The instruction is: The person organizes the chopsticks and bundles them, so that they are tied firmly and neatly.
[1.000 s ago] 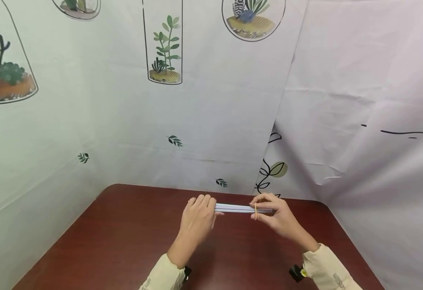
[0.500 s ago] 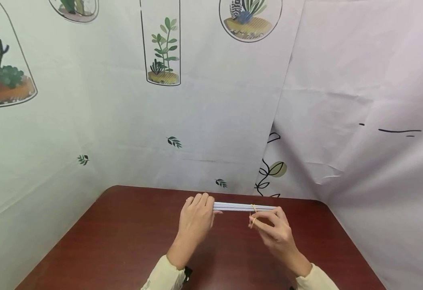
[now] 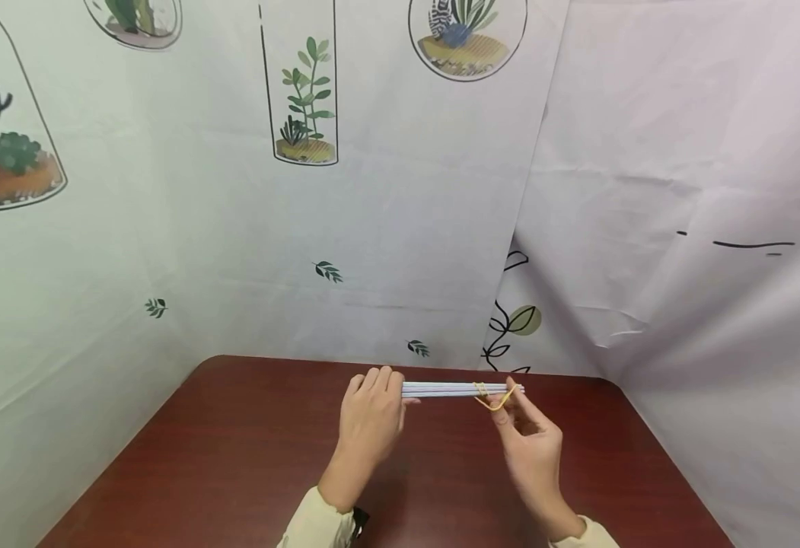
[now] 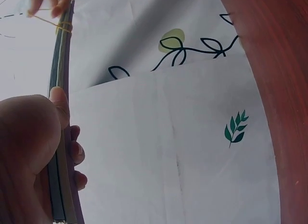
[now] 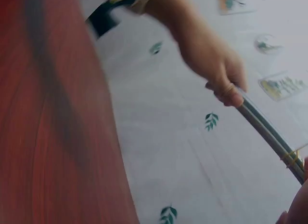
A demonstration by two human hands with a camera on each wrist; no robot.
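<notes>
My left hand (image 3: pixel 371 417) grips one end of a bundle of slim, pale sticks (image 3: pixel 441 390) held level above the table. In the left wrist view the thumb lies along the near side of the bundle (image 4: pixel 60 65), with fingertips showing on its far side. A yellow rubber band (image 3: pixel 494 406) is wrapped round the bundle toward its right end, and a slack loop of it hangs out. My right hand (image 3: pixel 533 450) pinches that loop between thumb and fingers, close by the stick ends. The right wrist view shows the wrapped band (image 5: pixel 290 159) beside the partly hidden right hand (image 5: pixel 299 204).
A dark red-brown table (image 3: pixel 249 457) lies below both hands. White cloth (image 3: pixel 400 228) printed with plants and leaves hangs behind the table and along its sides.
My right hand has swung down below the bundle, then back up beside its end. The band, first stretched over the fingers, now shows wraps round the sticks and a loop. The left hand keeps its grip.
</notes>
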